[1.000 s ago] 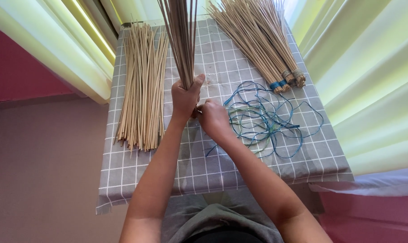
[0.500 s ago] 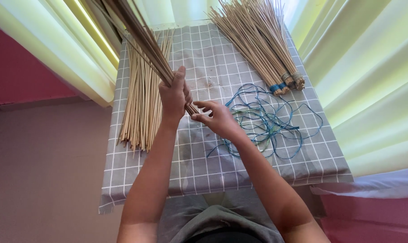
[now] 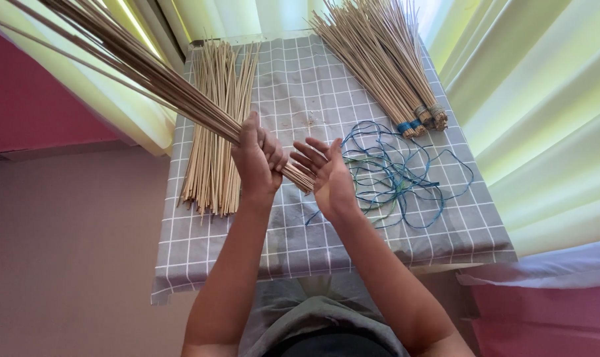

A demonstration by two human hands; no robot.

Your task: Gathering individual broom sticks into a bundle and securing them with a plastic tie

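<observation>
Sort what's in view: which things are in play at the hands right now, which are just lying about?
In play:
- stick bundle, gripped in left hand
- right hand, open palm at the bundle's cut ends

Lying about:
- loose sticks on the checked cloth
- tied bundles
- blue and green cord

Beyond the left hand's fingers (image 3: pixel 260 142), the gripped stick bundle (image 3: pixel 134 63) runs out past the picture's top-left edge — its tips unseen. The tied bundles (image 3: pixel 379 59) up-right of the fingers are cut off too; the bench's (image 3: pixel 287 244) near edge hides behind both forearms.
</observation>
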